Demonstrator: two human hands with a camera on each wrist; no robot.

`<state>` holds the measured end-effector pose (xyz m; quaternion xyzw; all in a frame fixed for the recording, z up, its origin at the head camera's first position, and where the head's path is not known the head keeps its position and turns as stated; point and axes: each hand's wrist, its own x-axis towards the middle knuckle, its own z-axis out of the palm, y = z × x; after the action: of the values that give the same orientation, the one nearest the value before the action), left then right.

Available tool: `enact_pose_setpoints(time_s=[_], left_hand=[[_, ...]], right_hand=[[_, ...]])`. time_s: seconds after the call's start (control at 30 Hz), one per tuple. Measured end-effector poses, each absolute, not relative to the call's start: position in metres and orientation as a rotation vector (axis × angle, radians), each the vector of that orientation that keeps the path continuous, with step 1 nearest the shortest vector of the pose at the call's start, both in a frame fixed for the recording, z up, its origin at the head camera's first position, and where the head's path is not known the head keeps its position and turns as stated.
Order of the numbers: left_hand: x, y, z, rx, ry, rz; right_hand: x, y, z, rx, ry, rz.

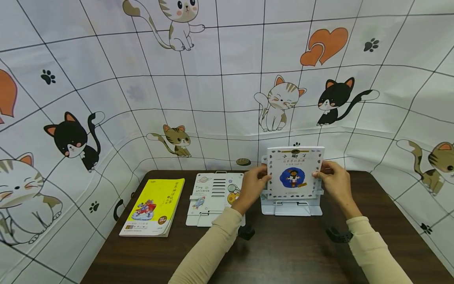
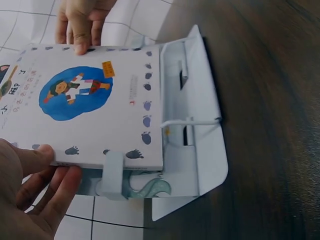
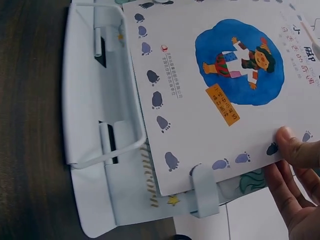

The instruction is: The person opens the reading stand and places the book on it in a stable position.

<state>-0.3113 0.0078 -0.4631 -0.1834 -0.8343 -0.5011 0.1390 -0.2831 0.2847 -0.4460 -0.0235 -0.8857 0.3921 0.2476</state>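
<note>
A white picture book [image 1: 293, 173] with a blue oval and small footprints on its cover leans on a pale book stand [image 1: 291, 208] at the right of the table. My left hand [image 1: 252, 187] holds its left edge, the thumb [image 2: 37, 159] against the cover and the fingers behind. At the opposite edge my right hand [image 1: 335, 185] grips likewise, its thumb [image 3: 296, 147] on the cover. Side clips [image 3: 205, 190] of the stand overlap the book's lower edges. A wire support [image 2: 191, 121] sticks out at the stand's base, below the book.
A second stand [image 1: 205, 199], printed with planets, lies left of my left hand. Farther left, a thick yellow book [image 1: 156, 205] rests on the dark brown table [image 1: 280, 252]. A white cloth [image 1: 234, 94] with cartoon cats hangs close behind the table.
</note>
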Motion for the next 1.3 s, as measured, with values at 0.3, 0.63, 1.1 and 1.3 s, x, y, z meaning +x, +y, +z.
enact_pose_setpoints(time_s=[0.3, 0.63, 1.1, 1.3], left_hand=[[-0.306, 0.010, -0.475, -0.483, -2.422, -1.455], [-0.308, 0.012, -0.481, -0.437, -2.412, -1.428], [-0.307, 0.015, -0.485, -0.403, -2.413, -1.464], [-0.305, 0.015, -0.485, -0.400, -2.414, -1.423]], right_hand=[[-0.282, 0.281, -0.465, -0.175, -2.393, 1.099], [-0.281, 0.272, -0.471, -0.242, -2.339, 1.151], [-0.277, 0.269, -0.472, -0.302, -2.326, 1.177], [-0.279, 0.272, -0.473, -0.287, -2.361, 1.172]])
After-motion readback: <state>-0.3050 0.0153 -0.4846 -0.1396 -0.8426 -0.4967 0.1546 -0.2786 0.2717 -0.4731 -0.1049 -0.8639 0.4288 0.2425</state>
